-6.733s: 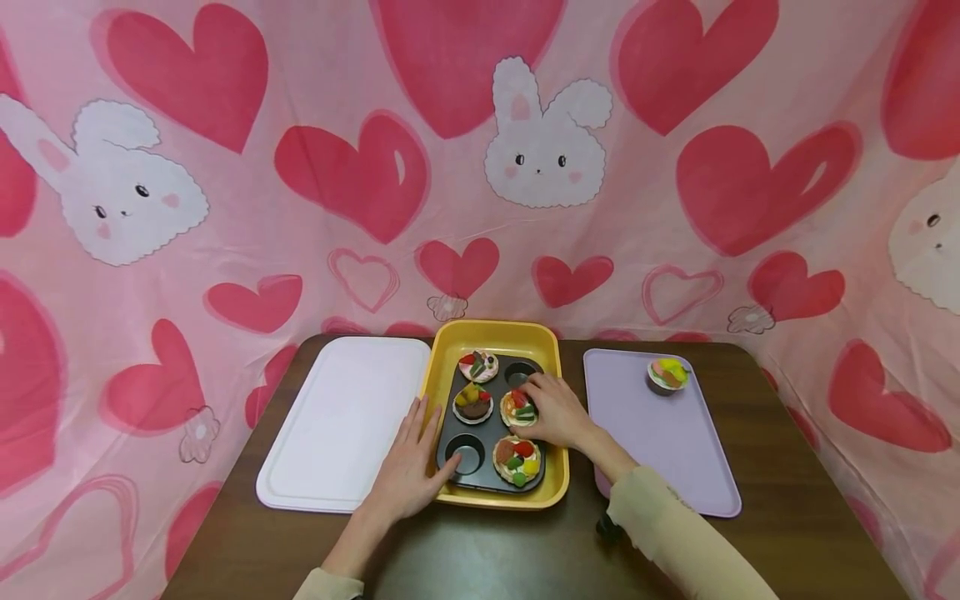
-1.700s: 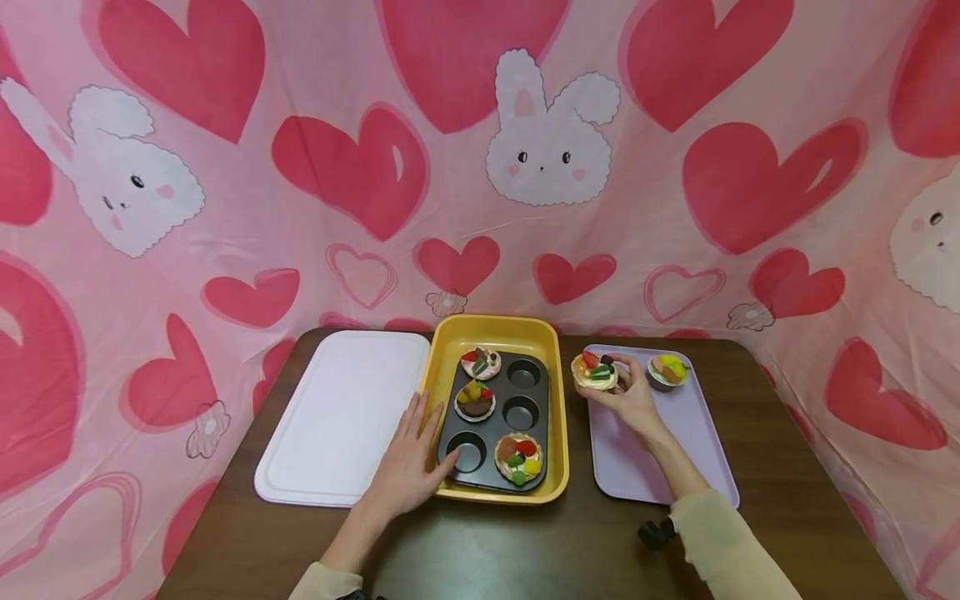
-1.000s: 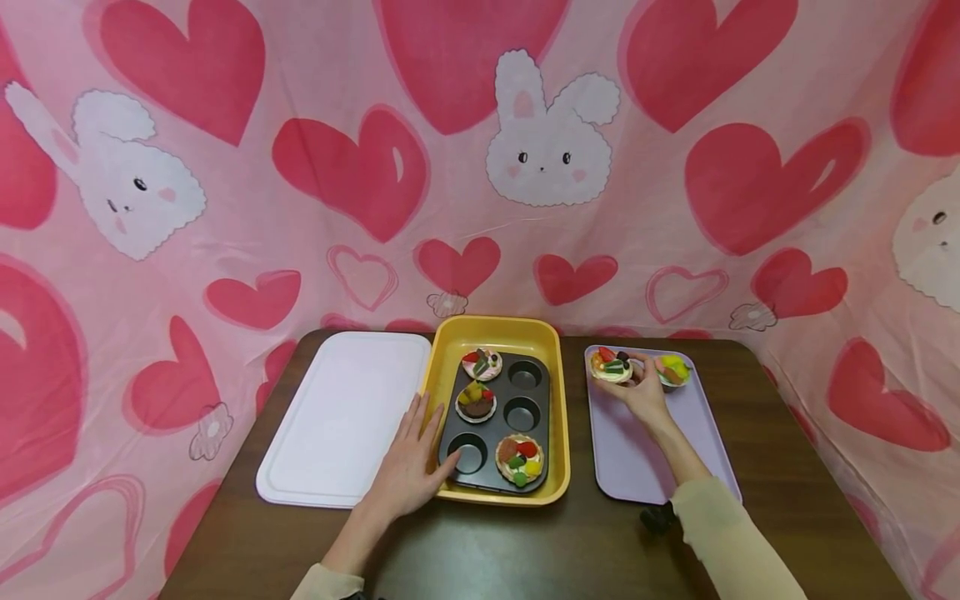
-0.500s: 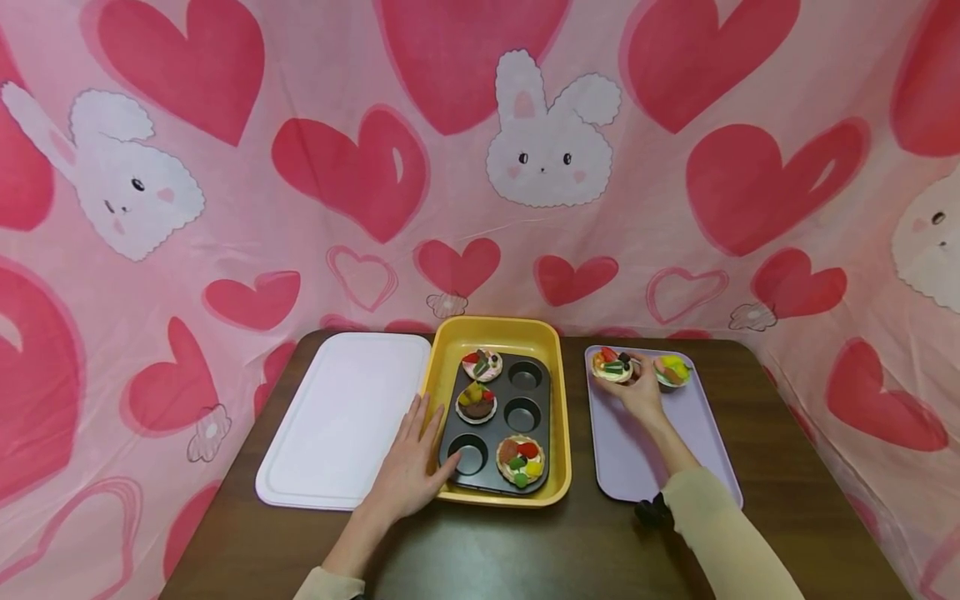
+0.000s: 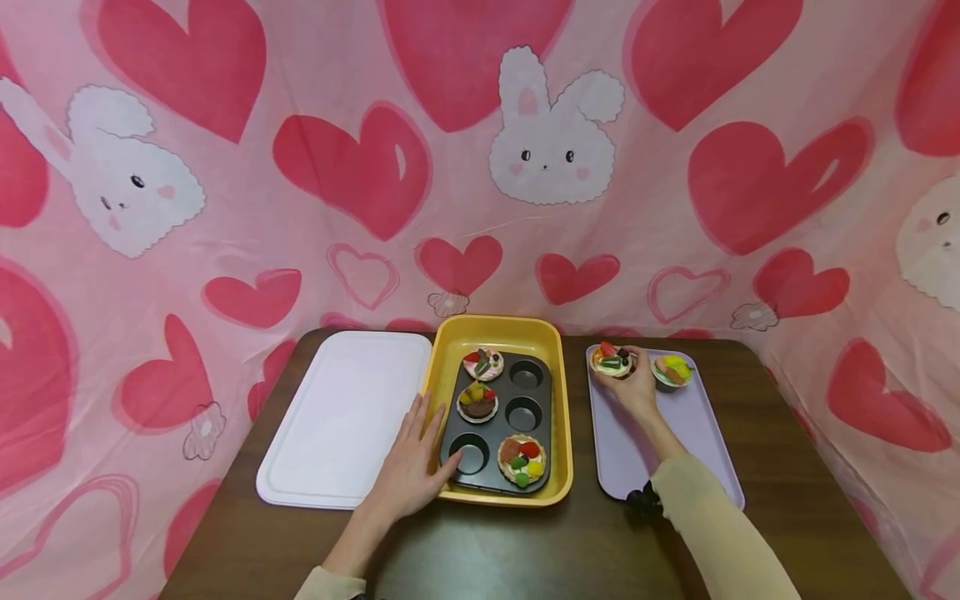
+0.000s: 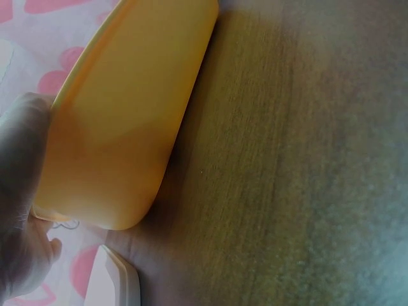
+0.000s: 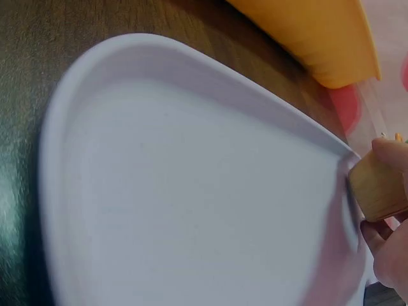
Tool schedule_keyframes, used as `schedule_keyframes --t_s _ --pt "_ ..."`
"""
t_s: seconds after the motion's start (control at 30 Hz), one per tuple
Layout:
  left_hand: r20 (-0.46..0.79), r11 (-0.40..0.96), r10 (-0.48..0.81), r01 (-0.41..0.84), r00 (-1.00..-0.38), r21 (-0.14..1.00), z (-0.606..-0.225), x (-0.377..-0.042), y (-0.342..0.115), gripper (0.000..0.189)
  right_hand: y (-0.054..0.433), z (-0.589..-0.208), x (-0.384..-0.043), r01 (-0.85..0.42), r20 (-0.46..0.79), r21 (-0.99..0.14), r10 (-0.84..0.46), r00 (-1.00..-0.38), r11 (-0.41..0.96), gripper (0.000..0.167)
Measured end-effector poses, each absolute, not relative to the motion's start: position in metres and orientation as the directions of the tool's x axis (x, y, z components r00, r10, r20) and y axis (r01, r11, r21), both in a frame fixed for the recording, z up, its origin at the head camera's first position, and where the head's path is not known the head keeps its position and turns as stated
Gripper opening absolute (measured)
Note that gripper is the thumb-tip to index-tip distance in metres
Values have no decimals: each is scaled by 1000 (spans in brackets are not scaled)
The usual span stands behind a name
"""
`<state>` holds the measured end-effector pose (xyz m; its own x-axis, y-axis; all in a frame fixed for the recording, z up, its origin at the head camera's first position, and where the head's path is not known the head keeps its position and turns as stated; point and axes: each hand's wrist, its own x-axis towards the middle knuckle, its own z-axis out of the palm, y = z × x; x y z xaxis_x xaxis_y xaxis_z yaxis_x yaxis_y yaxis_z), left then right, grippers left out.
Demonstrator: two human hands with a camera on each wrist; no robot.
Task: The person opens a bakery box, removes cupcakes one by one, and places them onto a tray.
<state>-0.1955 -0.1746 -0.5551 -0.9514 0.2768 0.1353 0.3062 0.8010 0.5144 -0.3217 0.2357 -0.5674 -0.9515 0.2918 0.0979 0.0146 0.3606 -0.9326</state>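
Note:
My right hand grips a fruit-topped toy cupcake at the far left corner of the purple tray. In the right wrist view, the pale base of this cupcake is low by the tray's far rim; I cannot tell whether it bears on the tray. Another cupcake, topped with yellow fruit, stands just right of it. My left hand rests with straight fingers on the left rim of the yellow tub. Inside lies a dark muffin tin with three toy cakes and three bare cups.
A white tray lies left of the tub on the brown table. Behind the table hangs a pink curtain with hearts and rabbits. A small black object is at the right wrist.
My right hand has lifted the cupcake from the tin's right middle cup and carried it right to the purple tray. Lately it has barely shifted. The left hand has stayed on the tub.

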Motion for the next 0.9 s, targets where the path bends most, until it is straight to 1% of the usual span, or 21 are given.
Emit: schedule_keyframes --t_s 0.17,0.37,0.67,0.9 --pt "129 802 275 301 -953 516 -554 -196 -174 85 234 -571 -325 6 137 -911 317 -939 412 78" --pt "128 804 272 298 -954 514 -555 -196 -174 85 235 -573 -326 -24 186 -887 309 -933 461 78" --pt "119 807 267 290 -956 514 -555 -195 -175 87 240 -571 -327 -6 184 -830 265 -947 558 76" --pt "124 803 268 292 -955 519 -556 -196 -174 86 244 -564 -325 18 144 -768 200 -969 641 80"
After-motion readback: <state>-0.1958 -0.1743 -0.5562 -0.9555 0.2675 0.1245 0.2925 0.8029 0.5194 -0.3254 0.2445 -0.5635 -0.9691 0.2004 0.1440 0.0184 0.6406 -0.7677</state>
